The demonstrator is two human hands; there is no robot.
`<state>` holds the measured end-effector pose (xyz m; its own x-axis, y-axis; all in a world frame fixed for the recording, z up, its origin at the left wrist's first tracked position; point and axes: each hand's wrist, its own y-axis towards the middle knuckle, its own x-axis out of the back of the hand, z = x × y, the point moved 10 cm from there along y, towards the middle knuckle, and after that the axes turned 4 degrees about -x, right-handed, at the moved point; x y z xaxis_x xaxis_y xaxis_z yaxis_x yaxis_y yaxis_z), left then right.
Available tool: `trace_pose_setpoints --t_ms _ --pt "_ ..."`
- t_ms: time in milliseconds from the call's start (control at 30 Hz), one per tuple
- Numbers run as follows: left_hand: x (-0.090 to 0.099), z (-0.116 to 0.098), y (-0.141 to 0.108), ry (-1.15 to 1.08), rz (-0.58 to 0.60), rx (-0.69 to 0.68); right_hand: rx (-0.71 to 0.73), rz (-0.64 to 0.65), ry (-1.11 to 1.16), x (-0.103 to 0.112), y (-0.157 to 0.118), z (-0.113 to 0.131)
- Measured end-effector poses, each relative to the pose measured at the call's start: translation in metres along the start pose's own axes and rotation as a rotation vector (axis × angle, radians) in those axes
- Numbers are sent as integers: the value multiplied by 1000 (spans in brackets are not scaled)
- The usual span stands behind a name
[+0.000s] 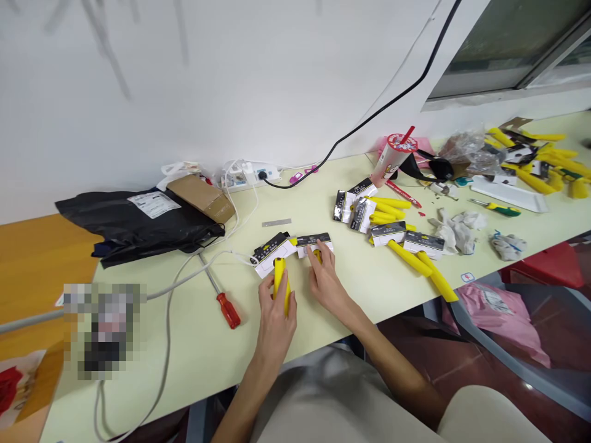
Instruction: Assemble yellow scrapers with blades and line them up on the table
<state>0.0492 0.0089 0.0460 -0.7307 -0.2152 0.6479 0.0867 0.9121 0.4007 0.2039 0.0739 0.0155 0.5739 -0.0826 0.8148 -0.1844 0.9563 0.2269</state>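
Note:
My left hand [276, 323] is closed around a yellow rubber-coated handle [281, 284], with its far end in a white and black card package [273, 253]. Just to the right, my right hand [326, 284] has its fingertips on a second card package [314, 243]. A short yellow piece [317, 256] shows beneath those fingers. My two hands are close together, nearly touching. Further right lies a group of packaged yellow handles [369, 212].
On the pale table [364, 289] lie a red-handled screwdriver [228, 310], a cable, a black mailer bag [138, 224], and a cardboard package [201, 198]. Further back are a power strip [249, 175], a drink cup [392, 157], crumpled white gloves [456, 231], and more yellow handles [530, 163].

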Motion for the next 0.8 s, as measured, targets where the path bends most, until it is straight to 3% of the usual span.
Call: trace_pose_setpoints --t_ms 267,433,533,667,800 --pt "26 5 -2 -20 -207 7 35 -32 49 2 2 -4" --pt "13 2 -1 -56 -90 53 30 -53 99 -9 8 3" --pt "5 1 -1 -69 -19 80 17 -84 133 -4 8 10" --pt "4 7 -3 -108 5 103 0 -156 119 34 5 -2" --pt "6 25 -7 -118 31 123 -61 -299 -21 108 -4 -62"
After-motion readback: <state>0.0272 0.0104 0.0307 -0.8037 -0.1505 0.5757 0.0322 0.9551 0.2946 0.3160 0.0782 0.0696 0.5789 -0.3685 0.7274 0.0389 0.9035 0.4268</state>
